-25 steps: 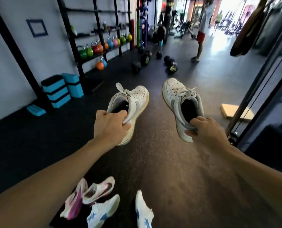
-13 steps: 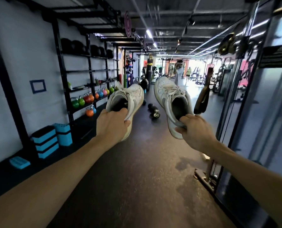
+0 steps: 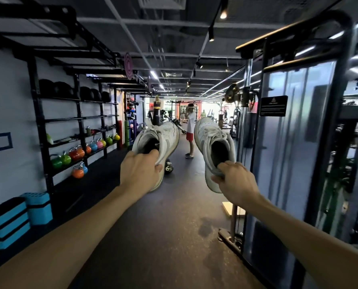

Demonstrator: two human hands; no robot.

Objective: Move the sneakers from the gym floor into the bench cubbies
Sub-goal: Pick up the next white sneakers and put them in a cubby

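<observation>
both white sneakers ride higher against the aisle than before; left hand (image 3: pixel 140 174) grips the left sneaker (image 3: pixel 161 138) at its heel, right hand (image 3: pixel 234 182) pinches the right sneaker (image 3: pixel 213 142) (heel collar).

Gym: kettlebell rack (image 3: pixel 78 130), cable machine (image 3: pixel 295 142)

The person's left hand (image 3: pixel 139 174) grips the heel collar of a worn white lace-up sneaker (image 3: pixel 159 140), fingers curled into its opening; the toe points up and away from the grip. The right hand (image 3: pixel 235 182) pinches the heel of the matching white sneaker (image 3: pixel 213 142), thumb inside the opening, sole turned outward. Both sneakers hang above the dark rubber gym floor (image 3: pixel 163 236). Left of the left grip stands a black wall rack (image 3: pixel 38 122) holding coloured kettlebells (image 3: pixel 75 153); just right of the right grip rises a grey cable machine frame (image 3: pixel 288 153).
</observation>
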